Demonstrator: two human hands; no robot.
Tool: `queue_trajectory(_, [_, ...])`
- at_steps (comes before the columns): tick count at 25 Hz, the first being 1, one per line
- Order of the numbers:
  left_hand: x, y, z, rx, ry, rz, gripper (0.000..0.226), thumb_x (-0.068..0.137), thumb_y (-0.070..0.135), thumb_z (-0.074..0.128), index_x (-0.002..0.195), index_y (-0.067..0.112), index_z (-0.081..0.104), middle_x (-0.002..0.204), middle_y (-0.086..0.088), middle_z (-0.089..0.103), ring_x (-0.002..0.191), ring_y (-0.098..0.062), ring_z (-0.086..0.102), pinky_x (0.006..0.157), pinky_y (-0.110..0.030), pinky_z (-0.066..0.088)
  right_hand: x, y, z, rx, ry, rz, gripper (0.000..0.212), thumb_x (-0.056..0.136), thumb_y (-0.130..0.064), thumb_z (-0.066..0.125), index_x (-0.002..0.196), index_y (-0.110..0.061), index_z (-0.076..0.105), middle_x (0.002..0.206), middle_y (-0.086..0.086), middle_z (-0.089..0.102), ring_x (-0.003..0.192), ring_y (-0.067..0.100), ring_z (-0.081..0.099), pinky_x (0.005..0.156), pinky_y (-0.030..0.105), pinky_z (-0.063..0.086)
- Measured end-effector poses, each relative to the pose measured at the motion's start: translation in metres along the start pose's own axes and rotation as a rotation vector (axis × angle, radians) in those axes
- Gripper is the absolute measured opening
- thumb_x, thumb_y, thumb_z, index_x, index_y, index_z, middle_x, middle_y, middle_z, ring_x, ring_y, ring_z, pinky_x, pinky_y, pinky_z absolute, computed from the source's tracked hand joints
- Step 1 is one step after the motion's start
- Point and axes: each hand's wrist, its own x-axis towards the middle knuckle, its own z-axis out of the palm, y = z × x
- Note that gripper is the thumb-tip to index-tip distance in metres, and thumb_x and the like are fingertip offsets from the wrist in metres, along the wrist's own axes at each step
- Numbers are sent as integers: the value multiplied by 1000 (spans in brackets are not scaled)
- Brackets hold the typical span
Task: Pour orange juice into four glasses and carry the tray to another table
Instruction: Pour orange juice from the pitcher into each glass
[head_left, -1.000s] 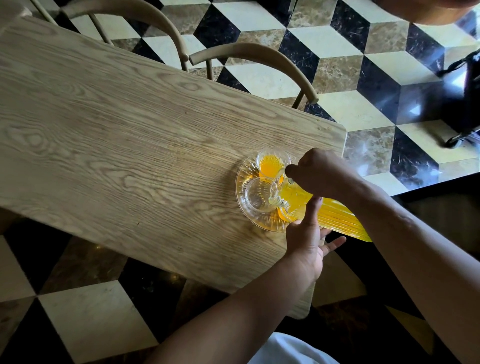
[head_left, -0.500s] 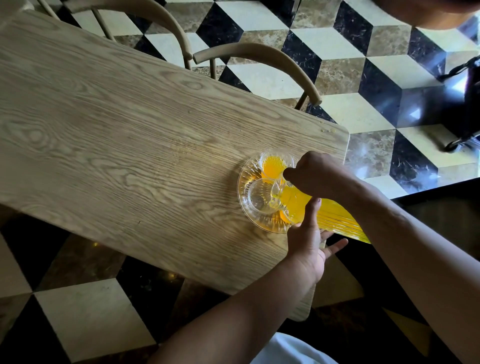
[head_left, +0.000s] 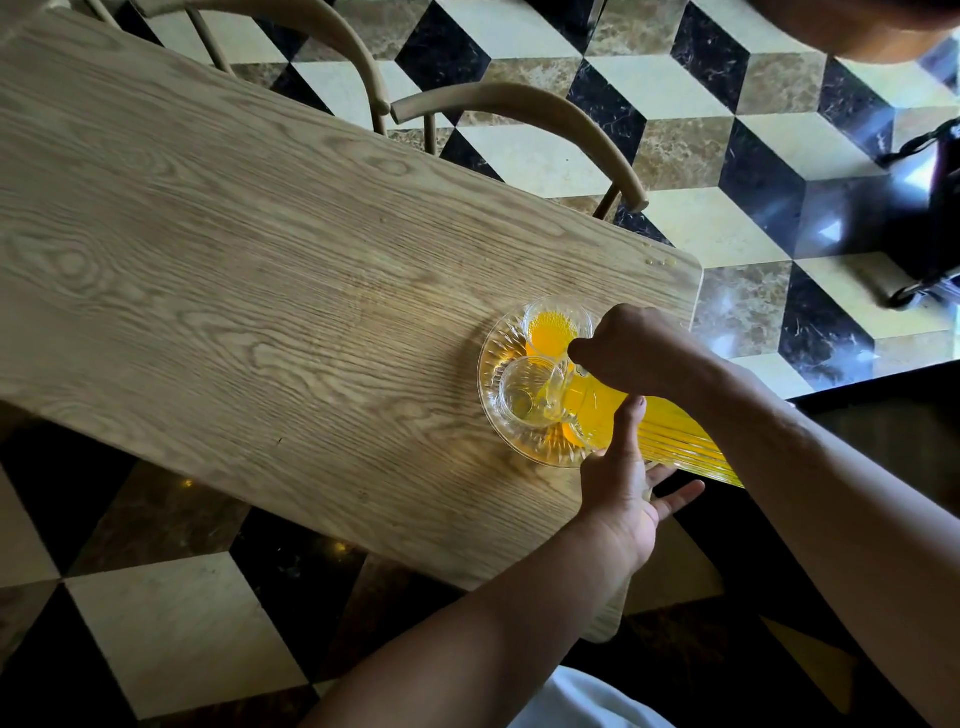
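Note:
A clear glass tray (head_left: 492, 364) sits near the right end of the wooden table (head_left: 260, 291). On it, the far glass (head_left: 555, 328) holds orange juice. The near-left glass (head_left: 522, 402) looks almost empty. A third glass (head_left: 570, 435) with juice shows partly under the jug. A ribbed glass jug (head_left: 680, 444) of orange juice is tilted, its spout over the near-left glass. My right hand (head_left: 641, 351) grips the jug from above, apparently by the handle. My left hand (head_left: 623, 480) supports the jug's side, thumb up against it and fingers straight beneath.
Two curved wooden chair backs (head_left: 519, 111) stand along the table's far edge. The table's rounded right corner (head_left: 685, 270) is close to the tray. The floor has a cube-pattern tile (head_left: 701, 156). A dark object (head_left: 935, 208) stands at the far right.
Both hands and the tilted jug keep nearly the same pose over the tray. Only the view has shifted slightly.

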Motion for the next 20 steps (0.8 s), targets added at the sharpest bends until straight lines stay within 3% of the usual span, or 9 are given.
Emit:
queue_trajectory(8, [-3,-1,0,-2,-22,-5,137,-4,77,86,114,14,55,115,-7,53,107,-31,68,85,-59,64,-3,-3,-2,-24,-18,9,39,90,-35,56,69,-3,62,60,10,55,55,25,51,52,27,37])
queue_trajectory(14, [-5,-1,2,-13,-28,-18,134,0,77,87,115,15,58,117,-11,52,102,-28,69,77,-53,66,-6,-6,-7,-48,-35,-6,36,91,-33,56,67,-7,60,60,8,53,52,22,48,50,26,33])
queue_trajectory(20, [-5,-3,3,-39,-48,-26,125,9,75,87,115,16,60,123,-14,54,101,-27,69,80,-56,66,-7,-9,-10,-73,-51,-5,37,91,-32,56,62,-9,52,61,8,52,52,21,46,49,25,32])
